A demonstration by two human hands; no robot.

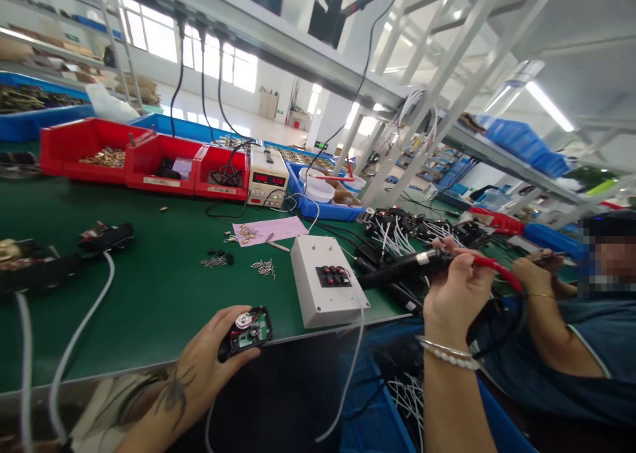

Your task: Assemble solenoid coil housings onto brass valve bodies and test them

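My left hand [218, 347] is closed around the sides of a small black device housing [269, 324], just off the bench's front edge. Its open face shows a green circuit board [243, 336], a round silvery part and red wires. On the right, my right hand [457, 287] grips a black electric screwdriver [405, 267] near its cord end. A red cord [497, 267] curves away from there. Between my hands stands a white box [318, 281] with a black terminal panel on top. Small screws [263, 267] lie in piles on the green bench [183, 301].
Red bins [161, 183] of parts and a power supply [268, 178] line the back. Wired devices are heaped [397, 231] at the right. Opened devices [106, 236] with white cables lie left. Another person's arm [541, 307] is at the right; a blue crate [368, 400] stands below.
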